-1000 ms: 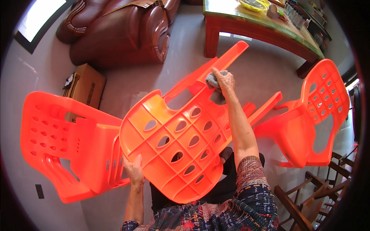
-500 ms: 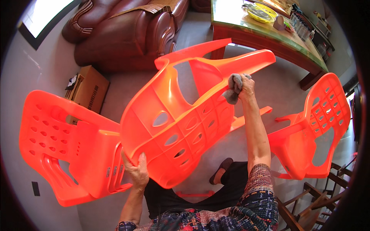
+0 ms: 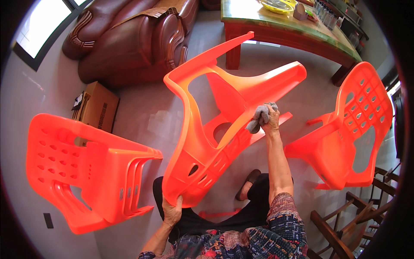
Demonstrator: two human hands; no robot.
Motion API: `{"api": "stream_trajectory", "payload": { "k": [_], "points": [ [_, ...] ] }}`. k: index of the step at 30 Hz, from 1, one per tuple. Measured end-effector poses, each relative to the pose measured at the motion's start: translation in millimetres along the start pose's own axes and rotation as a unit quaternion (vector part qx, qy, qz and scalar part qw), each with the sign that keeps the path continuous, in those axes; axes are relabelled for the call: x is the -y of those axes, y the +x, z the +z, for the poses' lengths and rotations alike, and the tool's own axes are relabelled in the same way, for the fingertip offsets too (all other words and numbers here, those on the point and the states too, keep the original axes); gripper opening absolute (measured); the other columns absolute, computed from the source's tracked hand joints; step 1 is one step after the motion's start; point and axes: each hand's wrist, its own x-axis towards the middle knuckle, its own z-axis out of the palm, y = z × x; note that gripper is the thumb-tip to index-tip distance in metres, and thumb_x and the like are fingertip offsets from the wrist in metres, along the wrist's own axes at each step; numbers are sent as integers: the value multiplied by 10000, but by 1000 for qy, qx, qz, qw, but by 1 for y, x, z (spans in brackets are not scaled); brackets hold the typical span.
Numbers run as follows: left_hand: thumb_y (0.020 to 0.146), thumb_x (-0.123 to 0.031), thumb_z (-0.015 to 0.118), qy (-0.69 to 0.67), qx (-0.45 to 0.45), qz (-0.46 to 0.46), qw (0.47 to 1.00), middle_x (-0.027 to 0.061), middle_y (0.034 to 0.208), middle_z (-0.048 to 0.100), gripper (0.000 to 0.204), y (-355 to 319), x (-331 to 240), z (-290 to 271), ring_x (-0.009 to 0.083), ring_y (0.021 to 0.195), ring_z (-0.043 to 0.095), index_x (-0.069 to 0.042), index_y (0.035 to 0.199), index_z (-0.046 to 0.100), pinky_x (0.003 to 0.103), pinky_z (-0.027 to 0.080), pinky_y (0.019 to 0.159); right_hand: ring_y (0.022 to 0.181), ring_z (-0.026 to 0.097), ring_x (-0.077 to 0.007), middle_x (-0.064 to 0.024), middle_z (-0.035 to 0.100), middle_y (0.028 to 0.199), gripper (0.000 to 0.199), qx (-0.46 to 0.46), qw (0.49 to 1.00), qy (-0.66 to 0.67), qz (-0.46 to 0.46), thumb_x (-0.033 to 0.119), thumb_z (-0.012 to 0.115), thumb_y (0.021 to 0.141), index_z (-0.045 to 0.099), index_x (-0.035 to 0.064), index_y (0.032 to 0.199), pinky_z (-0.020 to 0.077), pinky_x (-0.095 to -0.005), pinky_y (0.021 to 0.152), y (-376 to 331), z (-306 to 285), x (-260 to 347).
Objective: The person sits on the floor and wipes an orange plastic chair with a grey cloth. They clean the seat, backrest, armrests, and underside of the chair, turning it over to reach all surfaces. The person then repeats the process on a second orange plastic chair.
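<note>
An orange plastic chair (image 3: 180,129) is held tilted in front of me, its legs pointing up and away to the right. My left hand (image 3: 172,211) grips the lower end of its backrest, thumb on the near face. In my right hand (image 3: 271,120) is a bunched grey cloth (image 3: 261,117), pressed against the chair's right edge near the seat. A stack of orange chairs (image 3: 97,172) stands to my left, close to the held chair. Another orange chair (image 3: 340,144) stands at the right, beyond my right forearm.
A maroon leather sofa (image 3: 129,54) is at the far left, with a cardboard box (image 3: 101,105) by it. A green-topped table (image 3: 284,21) at the back carries a yellow basket (image 3: 278,5) and bottles. Dark wooden stools (image 3: 340,233) lie at the lower right.
The held chair has swung round to a steeper tilt, its lower end moving right, away from the stack. My left hand went right and down with it; my right hand and cloth slid lower.
</note>
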Motion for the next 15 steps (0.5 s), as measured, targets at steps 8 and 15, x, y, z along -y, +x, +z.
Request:
{"api": "stream_trajectory", "payload": {
  "k": [8,15],
  "points": [
    [846,3,641,-40,125,-33,991,73,1074,610,373,-6,-31,9,141,992,581,-4,1197,514,277,455,873,382,482,-117,-23,526,568,95,30,999,-2,-24,70,563,868,532,79,779,358,-230,311,-22,-73,-17],
    [826,-53,654,-64,285,-55,955,120,1206,555,560,25,-66,34,180,1128,535,16,1321,401,319,411,977,337,462,-131,-32,533,555,111,-41,999,-6,8,92,576,870,527,70,772,354,-268,284,-48,-99,-26]
  ]
}}
